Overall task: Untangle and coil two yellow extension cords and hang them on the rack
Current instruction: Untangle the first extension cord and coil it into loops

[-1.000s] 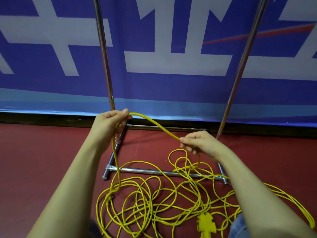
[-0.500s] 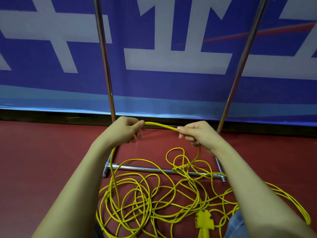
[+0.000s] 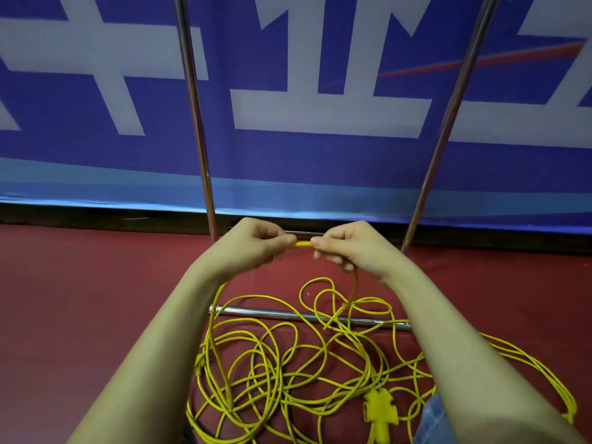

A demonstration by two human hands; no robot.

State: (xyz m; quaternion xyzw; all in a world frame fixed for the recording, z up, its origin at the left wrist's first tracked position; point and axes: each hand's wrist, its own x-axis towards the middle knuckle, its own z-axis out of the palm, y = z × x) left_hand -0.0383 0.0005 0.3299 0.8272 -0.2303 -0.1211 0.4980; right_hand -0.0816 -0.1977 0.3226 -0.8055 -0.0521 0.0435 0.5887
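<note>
Yellow thin extension cord (image 3: 302, 244) ran as a short level piece between the two hands, its long axis going from left to right, and this piece was the thing the next move turned on.

On the left side, the left hand (image 3: 253, 243) had its fingers curled and its thumb and forefinger closed on the cord end of that piece. From under this hand the cord dropped down toward the person and joined the tangled pile of yellow cords (image 3: 288, 373) on the red floor (image 3: 80, 299), below and nearer than both hands.

On the right side, the right hand (image 3: 346, 246) pinched the same piece with thumb and forefinger, the other fingers curled below it. Another length fell from this hand into the pile, crossing the low chrome bar of the metal rack (image 3: 282, 314). Both hands were nearly touching, so neither was clearly nearer to the held piece.

Below the right forearm lay a yellow plastic multi-outlet plug head (image 3: 379, 411).

I judge that coiling had only begun: most cord was loose on the floor, and nothing hung on the rack's uprights beyond the hands.
</note>
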